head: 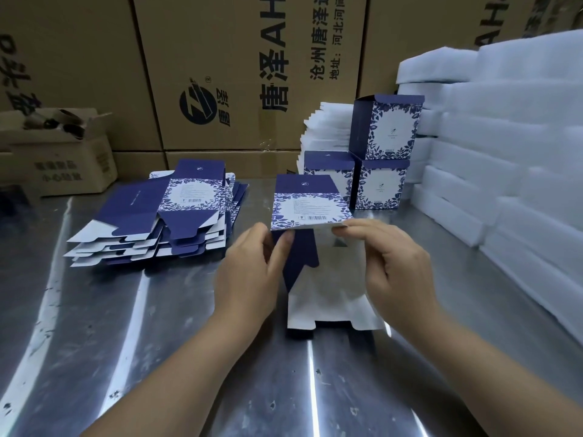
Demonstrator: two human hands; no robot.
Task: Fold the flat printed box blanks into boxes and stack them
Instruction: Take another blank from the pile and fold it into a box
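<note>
Head view: my L hand (pixel 249 272) & R hand (pixel 391 266) each pinch the half-folded box blank (pixel 310 206) over the tabletop (pixel 157 310), w/ flat blanks (pixel 151 222) stacked at left.

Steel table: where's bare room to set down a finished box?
Free: steel table front-left, below flat blank pile, left of left hand; narrow strip right of right hand, before foam blocks. Crowded: back right, folded boxes against them; centre, held blank.

Big printed cartons (pixel 220 74) line the back, a small open carton (pixel 63 162) sits far left, and white foam blocks (pixel 504 137) are stacked on the right of the shiny steel table (pixel 157 310).
</note>
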